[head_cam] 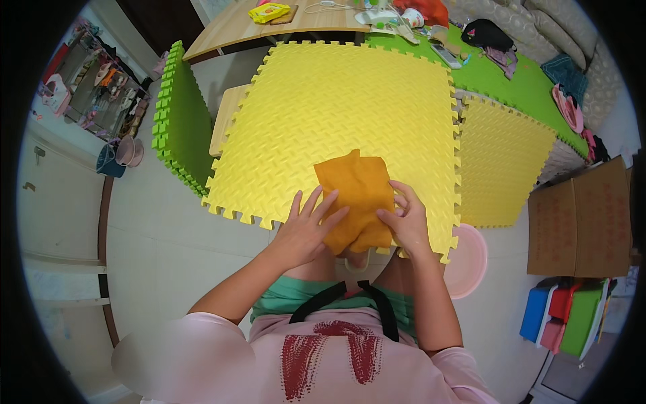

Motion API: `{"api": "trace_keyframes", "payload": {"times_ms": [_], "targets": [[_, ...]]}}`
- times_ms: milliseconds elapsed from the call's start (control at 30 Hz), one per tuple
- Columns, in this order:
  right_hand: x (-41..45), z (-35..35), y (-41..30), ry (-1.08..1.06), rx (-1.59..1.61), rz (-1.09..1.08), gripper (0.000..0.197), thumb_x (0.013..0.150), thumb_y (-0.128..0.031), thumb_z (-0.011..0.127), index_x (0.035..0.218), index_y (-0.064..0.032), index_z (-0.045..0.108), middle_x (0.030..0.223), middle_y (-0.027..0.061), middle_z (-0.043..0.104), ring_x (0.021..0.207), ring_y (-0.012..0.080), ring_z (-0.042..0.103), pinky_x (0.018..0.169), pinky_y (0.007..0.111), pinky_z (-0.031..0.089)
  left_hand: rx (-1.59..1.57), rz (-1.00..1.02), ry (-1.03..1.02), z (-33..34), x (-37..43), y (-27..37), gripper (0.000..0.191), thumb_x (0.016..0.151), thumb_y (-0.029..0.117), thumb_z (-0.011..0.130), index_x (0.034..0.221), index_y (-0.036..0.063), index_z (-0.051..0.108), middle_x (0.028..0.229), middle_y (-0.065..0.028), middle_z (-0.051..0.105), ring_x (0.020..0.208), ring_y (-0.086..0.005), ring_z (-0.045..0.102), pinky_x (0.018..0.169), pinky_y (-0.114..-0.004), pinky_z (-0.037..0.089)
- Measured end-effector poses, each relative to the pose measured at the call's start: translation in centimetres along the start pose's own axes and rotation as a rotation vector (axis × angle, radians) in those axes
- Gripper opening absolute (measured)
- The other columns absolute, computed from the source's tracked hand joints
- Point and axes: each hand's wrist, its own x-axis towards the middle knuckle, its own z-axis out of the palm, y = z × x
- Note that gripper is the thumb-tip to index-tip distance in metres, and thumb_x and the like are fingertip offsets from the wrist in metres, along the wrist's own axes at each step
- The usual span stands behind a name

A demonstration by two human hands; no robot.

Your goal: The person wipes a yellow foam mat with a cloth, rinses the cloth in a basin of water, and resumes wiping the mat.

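A piece of mustard-yellow cloth [357, 202] lies on the yellow foam mat [348, 101] in front of me, its lower end reaching the mat's near edge above my lap. The cloth has an uneven top edge and a few soft creases. My left hand [305, 230] rests along its left side, fingers spread over the fabric. At the right side is my right hand [411, 222], its thumb on the cloth and its index finger at the right edge. The other fingers curl just beyond that edge, and whether they pinch the fabric is unclear.
Green foam mats [181, 121] stand upright at the left. A wooden table [313, 20] is beyond the mat. To the right are a pink basin [467, 260], a cardboard box [578, 222], coloured bins [565, 315] and a sofa [525, 30] holding scattered items.
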Motion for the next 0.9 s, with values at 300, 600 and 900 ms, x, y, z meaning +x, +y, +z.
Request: {"api": "trace_keyframes", "payload": {"times_ms": [300,600,900], "targets": [[-0.3,-0.4,-0.4,0.125,-0.089,0.051,0.063,0.077,0.012,0.068,0.135,-0.0012,0.050,0.102,0.0087,0.067,0.071,0.0076,0.060,0.063,0.021,0.051,-0.025,0.131,0.170,2.1,0.5,-0.1,0.070,0.082,0.029,0.067,0.144,0.0068,0.043,0.151,-0.0230,0.038,0.136,-0.0473,0.039,0.110,-0.066,0.027],[-1.6,-2.1,-0.2,0.296,-0.131,0.078,0.052,0.080,0.007,0.071,0.126,0.0050,0.049,0.098,0.0133,0.070,0.079,0.0150,0.067,0.067,0.026,0.054,-0.125,0.139,0.536,5.6,1.5,5.8,0.042,0.074,0.015,0.063,0.114,0.0019,0.062,0.130,-0.0183,0.057,0.117,-0.0349,0.053,0.105,-0.048,0.042],[-2.0,-2.4,-1.7,0.132,0.001,0.041,0.037,0.085,0.006,0.063,0.119,-0.0055,0.058,0.081,0.0022,0.061,0.065,0.0065,0.054,0.055,0.022,0.043,-0.096,0.175,0.491,4.9,-0.2,4.8,0.034,0.077,0.014,0.062,0.111,0.0099,0.064,0.129,-0.0072,0.058,0.120,-0.0292,0.051,0.098,-0.050,0.038]]}}
